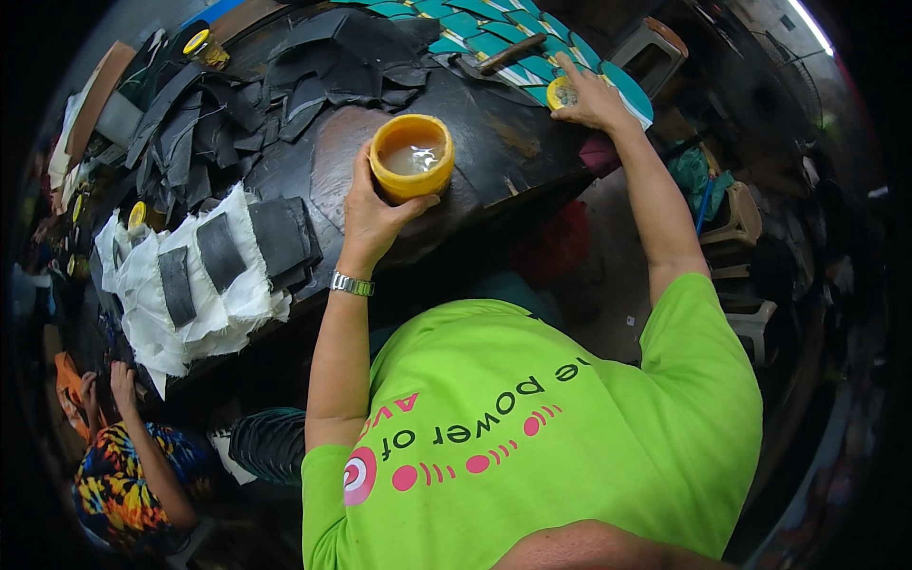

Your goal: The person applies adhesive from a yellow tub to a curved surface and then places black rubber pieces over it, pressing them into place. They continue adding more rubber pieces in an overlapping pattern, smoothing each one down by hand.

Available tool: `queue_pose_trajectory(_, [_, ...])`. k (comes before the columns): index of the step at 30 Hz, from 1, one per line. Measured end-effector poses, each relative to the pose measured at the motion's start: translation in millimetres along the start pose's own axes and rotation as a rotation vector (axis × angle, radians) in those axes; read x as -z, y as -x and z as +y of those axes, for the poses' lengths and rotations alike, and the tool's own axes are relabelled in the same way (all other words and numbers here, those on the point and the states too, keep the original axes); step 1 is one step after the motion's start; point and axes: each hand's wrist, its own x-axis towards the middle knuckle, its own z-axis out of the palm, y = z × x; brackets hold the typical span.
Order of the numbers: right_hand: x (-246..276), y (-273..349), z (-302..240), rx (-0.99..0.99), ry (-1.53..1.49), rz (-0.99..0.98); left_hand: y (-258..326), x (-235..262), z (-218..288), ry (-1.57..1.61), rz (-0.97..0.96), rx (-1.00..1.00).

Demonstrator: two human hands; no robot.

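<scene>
My left hand [375, 217], with a metal watch on its wrist, is wrapped round a yellow plastic jar [411, 182]. The jar has no lid on and holds a cloudy, shiny liquid. Stretched out to the far right, my right hand [594, 100] has its thumb and fingers round a small yellow-rimmed lid [561, 93] with a stained face. Teal cut pieces [622, 84] lie in overlapping rows beside that hand. Just left of it, a hammer [513, 54] rests with its handle on the teal pieces.
Black cut pieces [328, 62] are heaped across the dark table [489, 157]. White cloth [204, 275] with black pieces on it covers the near left edge. Another yellow-lidded jar [204, 47] stands far left. A co-worker's arm [152, 456] is at lower left; plastic stools [736, 218] stand right.
</scene>
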Motion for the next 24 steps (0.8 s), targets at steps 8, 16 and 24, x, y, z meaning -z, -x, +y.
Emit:
queue_pose_trajectory(8, [18.0,23.1,-29.8,0.215,-0.368,0.515,-1.6,-3.3,2.1,0.020,-0.029,0.039])
queue_pose_trajectory(16, [10.5,57.3,-147.8,0.287,-1.523,-0.294,-3.2,-3.6,-2.2,0.033,-0.034,0.007])
queue_pose_trajectory(24, [38.8,52.6,-205.4,0.850,-0.567,0.032,-2.6,-4.0,-5.8,0.067,-0.060,0.067])
